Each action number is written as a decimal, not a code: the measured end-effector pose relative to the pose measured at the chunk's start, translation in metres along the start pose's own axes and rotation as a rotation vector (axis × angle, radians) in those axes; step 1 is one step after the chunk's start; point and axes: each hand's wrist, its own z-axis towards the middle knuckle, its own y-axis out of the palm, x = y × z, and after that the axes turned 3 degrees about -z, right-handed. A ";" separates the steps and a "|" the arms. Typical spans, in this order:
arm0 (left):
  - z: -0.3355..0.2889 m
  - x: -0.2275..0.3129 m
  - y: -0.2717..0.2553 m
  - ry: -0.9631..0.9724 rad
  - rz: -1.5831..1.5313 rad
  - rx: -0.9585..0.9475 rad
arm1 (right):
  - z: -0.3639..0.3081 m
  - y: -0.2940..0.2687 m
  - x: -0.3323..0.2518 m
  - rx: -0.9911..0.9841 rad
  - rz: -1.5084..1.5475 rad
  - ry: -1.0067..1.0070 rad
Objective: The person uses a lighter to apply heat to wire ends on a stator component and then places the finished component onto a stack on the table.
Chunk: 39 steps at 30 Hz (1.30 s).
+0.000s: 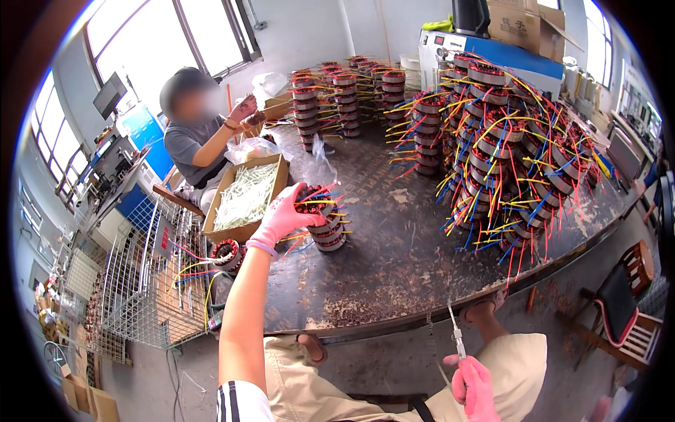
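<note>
My left hand (pixel 283 216), in a pink glove, reaches across the table. Its fingers are curled round the top wound motor stator (pixel 318 204) of a short stack (pixel 329 235), with red, yellow and blue wires sticking out. Low over my lap, my right pink-gloved hand (pixel 474 387) is closed on a slim pointed metal tool (pixel 458 341), its tip upward near the table's front edge. I cannot make out the tool's exact kind. Left of the stack, a cardboard box (pixel 278 190) holds many thin pale sleeves. A single stator (pixel 228 254) with loose wires sits beside the box.
Tall stator stacks (pixel 485 151) with trailing wires crowd the right of the dark table (pixel 380 281); more stacks (pixel 344 102) stand at the back. A co-worker (pixel 200 133) sits at the far left. Wire baskets (pixel 151 281) stand left; a chair (pixel 622 302) is at right.
</note>
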 end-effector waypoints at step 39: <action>-0.005 -0.009 0.002 -0.003 0.006 -0.017 | -0.035 0.005 0.007 0.067 0.009 -0.128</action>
